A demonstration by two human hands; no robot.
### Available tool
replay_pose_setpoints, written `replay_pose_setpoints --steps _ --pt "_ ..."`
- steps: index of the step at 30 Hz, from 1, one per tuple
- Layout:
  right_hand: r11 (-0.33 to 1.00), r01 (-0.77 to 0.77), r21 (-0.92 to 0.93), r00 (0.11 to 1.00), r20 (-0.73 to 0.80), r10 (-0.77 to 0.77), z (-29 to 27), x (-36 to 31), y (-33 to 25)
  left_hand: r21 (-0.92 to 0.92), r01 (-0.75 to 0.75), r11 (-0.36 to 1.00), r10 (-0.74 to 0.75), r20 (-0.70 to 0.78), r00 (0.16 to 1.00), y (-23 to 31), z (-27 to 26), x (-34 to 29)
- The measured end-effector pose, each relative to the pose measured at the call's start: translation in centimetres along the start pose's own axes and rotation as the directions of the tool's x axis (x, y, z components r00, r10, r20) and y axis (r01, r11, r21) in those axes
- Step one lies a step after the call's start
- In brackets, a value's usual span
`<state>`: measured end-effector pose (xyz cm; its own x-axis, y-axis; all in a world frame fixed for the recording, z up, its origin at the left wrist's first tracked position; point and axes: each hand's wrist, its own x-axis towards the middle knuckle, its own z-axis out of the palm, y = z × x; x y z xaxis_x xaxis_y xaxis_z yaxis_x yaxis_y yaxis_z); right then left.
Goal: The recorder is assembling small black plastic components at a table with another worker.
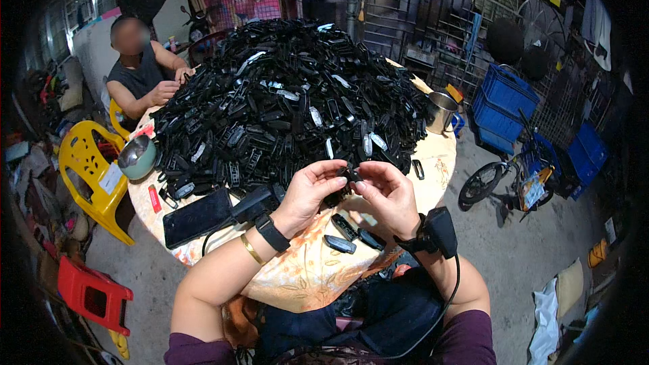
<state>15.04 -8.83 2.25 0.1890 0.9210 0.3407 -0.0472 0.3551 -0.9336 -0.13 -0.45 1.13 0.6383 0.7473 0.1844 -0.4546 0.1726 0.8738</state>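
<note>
At far left, a red stool [94, 294] on the floor; farther in, a yellow chair [88, 162] near the tabletop [438, 155]. Beyond the chair, a co-worker [138, 71] in a dark sleeveless top, both hands at the left side of the pile [291, 108]; contents of those hands too small to tell. On the left edge of the tabletop, a bowl [137, 157], pale green outside. Nearer, a red lighter [154, 199], then a black phone [198, 217] lying flat. Spread over most of the tabletop, the pile, heaped high with black and some silvery casings.

Wears a black strap [272, 232] and a gold bangle [252, 249] on the left arm. In front of the pile, pinches a small black part [350, 174] with the left grip [309, 192], thumb against forefinger. Pinches the same part from the other side with the right grip [391, 197], held above the tabletop. Below, between the wrists, three loose casings [339, 244] close together. On the right wrist, a black box [441, 232] with a cable. Farther right, a metal mug [441, 111] beside the pile, then a small bicycle [483, 182] and blue crates [503, 105] on the floor.
</note>
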Motion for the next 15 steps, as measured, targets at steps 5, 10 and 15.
replay_pose_setpoints --steps 5,10,15 --pt "0.789 0.395 -0.471 0.905 0.054 -0.421 0.13 0.00 -0.09 0.089 -0.051 0.995 0.051 0.006 0.999 0.13 0.31 -0.25" --pt "0.802 0.351 -0.483 0.917 0.004 -0.399 0.71 -0.13 0.18 0.068 -0.034 0.997 0.034 -0.003 0.999 -0.29 -0.02 -0.26" --pt "0.699 0.411 -0.586 0.884 0.068 -0.463 0.89 -0.02 0.33 0.119 -0.076 0.990 0.078 -0.009 0.997 -0.55 0.31 -0.45"
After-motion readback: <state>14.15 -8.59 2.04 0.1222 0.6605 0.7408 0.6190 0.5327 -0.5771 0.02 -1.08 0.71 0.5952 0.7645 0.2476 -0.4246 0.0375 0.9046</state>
